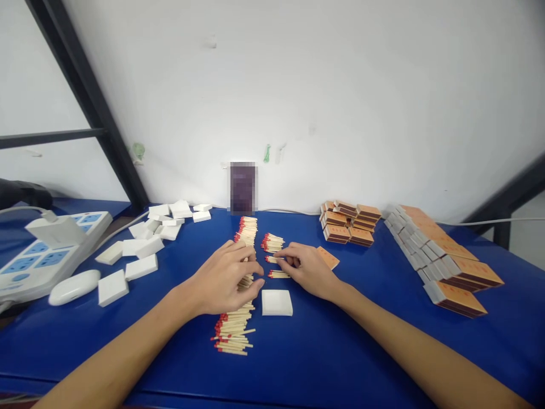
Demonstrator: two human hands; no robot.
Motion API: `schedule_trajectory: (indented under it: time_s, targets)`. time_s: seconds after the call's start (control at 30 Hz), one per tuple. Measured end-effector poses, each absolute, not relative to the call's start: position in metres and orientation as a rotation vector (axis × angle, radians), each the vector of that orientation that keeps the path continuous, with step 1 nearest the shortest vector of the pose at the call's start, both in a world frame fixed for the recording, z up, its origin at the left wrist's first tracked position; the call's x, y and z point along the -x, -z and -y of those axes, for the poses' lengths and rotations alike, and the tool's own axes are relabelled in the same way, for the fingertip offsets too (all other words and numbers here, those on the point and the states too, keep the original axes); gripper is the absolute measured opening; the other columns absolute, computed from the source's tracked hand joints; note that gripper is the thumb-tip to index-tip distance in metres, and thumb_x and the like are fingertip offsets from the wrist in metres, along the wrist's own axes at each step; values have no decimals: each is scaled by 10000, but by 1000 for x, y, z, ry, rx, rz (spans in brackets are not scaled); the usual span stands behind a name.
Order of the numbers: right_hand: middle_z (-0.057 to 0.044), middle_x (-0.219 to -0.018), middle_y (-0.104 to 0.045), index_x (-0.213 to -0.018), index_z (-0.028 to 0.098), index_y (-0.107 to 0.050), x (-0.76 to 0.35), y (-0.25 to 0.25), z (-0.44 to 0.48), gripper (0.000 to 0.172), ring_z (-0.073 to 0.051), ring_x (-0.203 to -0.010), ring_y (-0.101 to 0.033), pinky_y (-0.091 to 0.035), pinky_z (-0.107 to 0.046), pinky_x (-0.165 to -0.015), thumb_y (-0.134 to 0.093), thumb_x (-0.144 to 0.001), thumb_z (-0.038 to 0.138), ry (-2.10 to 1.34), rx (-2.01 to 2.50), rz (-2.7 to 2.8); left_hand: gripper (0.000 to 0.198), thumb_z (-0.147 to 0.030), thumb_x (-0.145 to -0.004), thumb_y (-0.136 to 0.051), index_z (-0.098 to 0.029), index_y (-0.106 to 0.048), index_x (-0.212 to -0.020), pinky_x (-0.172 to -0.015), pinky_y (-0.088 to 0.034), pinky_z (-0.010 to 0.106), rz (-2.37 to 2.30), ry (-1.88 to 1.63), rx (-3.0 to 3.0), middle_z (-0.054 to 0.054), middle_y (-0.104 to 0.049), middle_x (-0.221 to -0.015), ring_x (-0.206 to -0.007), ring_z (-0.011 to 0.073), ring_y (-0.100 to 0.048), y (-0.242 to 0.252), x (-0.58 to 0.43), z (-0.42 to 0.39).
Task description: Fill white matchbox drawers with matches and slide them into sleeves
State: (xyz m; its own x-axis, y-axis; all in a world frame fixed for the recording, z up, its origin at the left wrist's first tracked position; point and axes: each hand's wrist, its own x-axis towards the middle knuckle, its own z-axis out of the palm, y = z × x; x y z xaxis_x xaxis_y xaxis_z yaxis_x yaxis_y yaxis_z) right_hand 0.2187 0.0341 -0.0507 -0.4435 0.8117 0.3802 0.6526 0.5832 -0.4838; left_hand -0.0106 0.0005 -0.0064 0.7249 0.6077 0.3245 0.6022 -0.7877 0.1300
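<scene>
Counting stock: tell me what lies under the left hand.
Under the left hand runs the long row of matches; its ends show beyond it. Whether it grips any sticks is hidden.

Landmark: white tray [276,302].
Nearer you than tray: bare table [340,358] to front edge, your widest lane.
Right of tray: open tabletop until long box row [443,255]. Orange box stack [349,222] blocks far-right corner.
Just left of tray: match row [238,326] runs front to back. You must lift over it.
Behind tray: small match bundles [271,243], and an orange sleeve [330,257] seemingly against your right hand [309,271], contact unclear.
Far left of tray: scattered white trays [142,250], power strip [38,255].
</scene>
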Motion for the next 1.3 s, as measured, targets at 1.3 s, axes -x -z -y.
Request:
schedule_trajectory:
  time_s: [1.3]
  targets:
    - [19,-639,-544,-797,181,-698,-219,47,-32,110,-102,-574,-469,-353,-242,-577,-600,-807,131,-387,1141,2195,432,-589,-750,-666,-209,-720,-949,-798,-335,380,-966,-452,-2866,35,-572,-883,-837,199,-511,9,2,7]
